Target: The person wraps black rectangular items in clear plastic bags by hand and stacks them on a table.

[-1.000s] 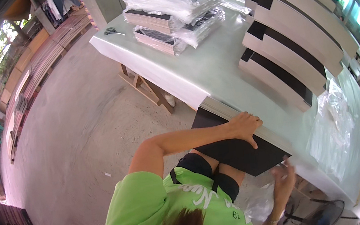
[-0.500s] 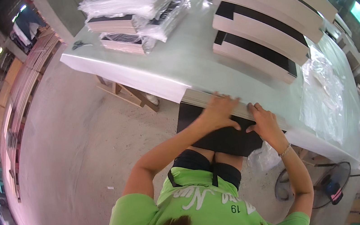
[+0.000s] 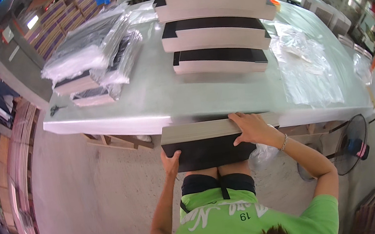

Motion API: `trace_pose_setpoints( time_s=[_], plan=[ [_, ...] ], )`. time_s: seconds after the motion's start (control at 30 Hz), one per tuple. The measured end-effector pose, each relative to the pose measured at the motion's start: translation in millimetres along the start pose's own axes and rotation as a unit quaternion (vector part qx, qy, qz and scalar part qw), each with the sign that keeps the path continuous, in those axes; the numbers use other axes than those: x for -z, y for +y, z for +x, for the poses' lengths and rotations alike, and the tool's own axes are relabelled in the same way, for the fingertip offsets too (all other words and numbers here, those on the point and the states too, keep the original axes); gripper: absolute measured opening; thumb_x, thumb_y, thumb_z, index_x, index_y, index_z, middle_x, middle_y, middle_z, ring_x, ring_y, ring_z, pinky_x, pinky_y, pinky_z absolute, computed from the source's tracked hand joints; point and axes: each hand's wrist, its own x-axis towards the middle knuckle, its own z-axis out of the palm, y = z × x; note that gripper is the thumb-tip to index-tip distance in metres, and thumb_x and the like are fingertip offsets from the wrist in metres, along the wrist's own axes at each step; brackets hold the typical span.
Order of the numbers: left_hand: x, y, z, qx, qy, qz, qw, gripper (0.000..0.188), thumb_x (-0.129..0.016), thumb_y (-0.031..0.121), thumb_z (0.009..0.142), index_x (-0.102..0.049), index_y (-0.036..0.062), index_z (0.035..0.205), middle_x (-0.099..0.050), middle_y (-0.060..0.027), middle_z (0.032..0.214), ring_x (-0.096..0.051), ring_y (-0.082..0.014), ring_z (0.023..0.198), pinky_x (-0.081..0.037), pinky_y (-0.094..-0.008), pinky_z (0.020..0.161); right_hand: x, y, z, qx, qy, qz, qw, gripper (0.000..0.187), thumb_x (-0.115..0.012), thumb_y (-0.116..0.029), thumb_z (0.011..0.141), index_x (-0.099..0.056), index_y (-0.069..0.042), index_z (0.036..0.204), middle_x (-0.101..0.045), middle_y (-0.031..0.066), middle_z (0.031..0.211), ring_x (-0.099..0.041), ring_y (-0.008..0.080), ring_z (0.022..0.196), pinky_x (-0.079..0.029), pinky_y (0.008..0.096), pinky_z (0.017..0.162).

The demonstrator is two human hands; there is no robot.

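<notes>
A thick stack of black-faced boards [image 3: 206,148] with pale cut edges stands against the table's near edge, its black face toward me. My left hand [image 3: 171,163] grips the stack's left end, thumb lying on the black face and fingers mostly hidden. Over the right part of the pale top edge my right hand [image 3: 256,130] is clasped, its thumb pressed to the black face. Beyond the stack is the pale-covered table [image 3: 156,97].
Stepped piles of similar boards [image 3: 223,67] fill the table's middle. Plastic-wrapped packs [image 3: 88,49] and scissors [image 3: 57,109] lie at left. Loose clear plastic bags [image 3: 306,68] spread at right. A fan [image 3: 354,144] stands below the table's right end.
My left hand has gone from the top edge to the stack's left end. The right hand stays on the top edge. The stack now sits straighter, and the whole view has turned.
</notes>
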Motion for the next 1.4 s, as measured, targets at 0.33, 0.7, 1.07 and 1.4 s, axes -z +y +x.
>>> trace_pose_setpoints(
  time_s=[0.33, 0.7, 1.07, 1.4],
  plan=[
    [-44, 182, -2, -0.277, -0.070, 0.191, 0.939, 0.079, -0.089, 0.033, 0.046, -0.056, -0.0041, 0.108, -0.062, -0.0165, 0.094, -0.061, -0.0246, 0.088, -0.048, -0.0357, 0.080, 40, 8, -81, -0.113, 0.121, 0.145, 0.975, 0.080, -0.083, -0.022, 0.052, -0.043, -0.006, 0.120, -0.056, 0.0169, 0.114, -0.052, 0.0376, 0.106, -0.043, 0.0429, 0.086],
    [-131, 294, 7, -0.446, -0.252, 0.425, 0.746, 0.076, -0.074, 0.058, 0.055, -0.063, -0.0008, 0.101, -0.063, -0.0152, 0.092, -0.062, -0.0324, 0.082, -0.049, -0.0379, 0.073, -72, 35, -67, -0.046, 0.227, 0.365, 0.902, 0.087, -0.085, -0.017, 0.053, -0.040, -0.003, 0.126, -0.054, 0.0184, 0.120, -0.049, 0.0321, 0.116, -0.041, 0.0367, 0.092],
    [-163, 235, 50, -0.422, -0.280, 0.448, 0.737, 0.079, -0.069, 0.066, 0.055, -0.066, -0.0015, 0.097, -0.065, -0.0155, 0.083, -0.061, -0.0327, 0.078, -0.048, -0.0384, 0.071, -96, 51, -55, -0.063, 0.201, 0.392, 0.895, 0.086, -0.083, -0.017, 0.059, -0.037, 0.001, 0.129, -0.053, 0.0177, 0.122, -0.049, 0.0278, 0.116, -0.039, 0.0364, 0.095],
    [-180, 226, 86, -0.416, -0.278, 0.449, 0.740, 0.081, -0.067, 0.069, 0.055, -0.067, -0.0006, 0.095, -0.065, -0.0171, 0.081, -0.061, -0.0340, 0.080, -0.048, -0.0400, 0.074, -68, 133, -144, -0.219, 0.250, 0.310, 0.891, 0.037, -0.072, -0.023, 0.072, -0.062, 0.000, 0.099, -0.064, 0.0081, 0.083, -0.057, 0.0152, 0.075, -0.045, 0.0283, 0.069]
  ],
)
